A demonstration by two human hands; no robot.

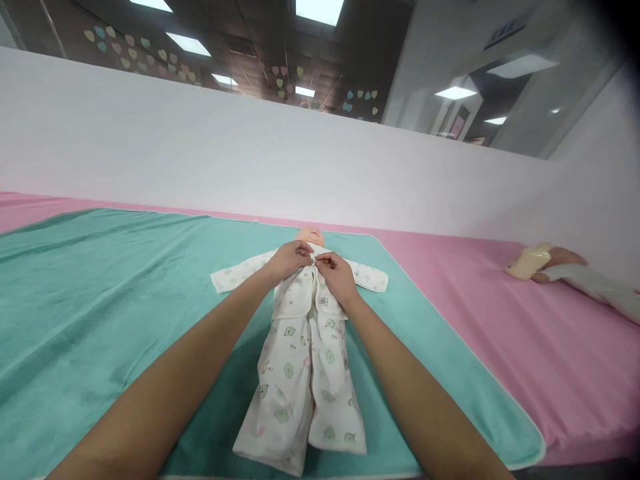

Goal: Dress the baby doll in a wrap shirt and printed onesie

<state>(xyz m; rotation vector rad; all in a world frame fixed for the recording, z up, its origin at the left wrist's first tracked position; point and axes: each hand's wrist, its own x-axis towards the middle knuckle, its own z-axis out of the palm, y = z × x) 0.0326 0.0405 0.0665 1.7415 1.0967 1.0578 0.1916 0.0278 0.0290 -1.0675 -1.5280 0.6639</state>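
Observation:
A baby doll lies on its back, its head (310,235) at the far end and its sleeves spread to both sides. It wears a white printed baby jacket (293,300) and white printed trousers (287,373). My left hand (293,259) pinches the jacket's front edge near the neck. Opposite it, my right hand (336,272) has its fingers closed on the other front edge. The fingertips nearly meet at the chest; whatever fastening lies between them is too small to make out. Below my hands the jacket fronts part slightly.
Beneath the doll is a teal blanket (125,300) over a pink covered surface (480,320). A pale yellow bottle (529,261) lies at the right, against a skin-toned shape and pale cloth (590,277) I cannot identify. A white wall (225,147) with glass above stands behind.

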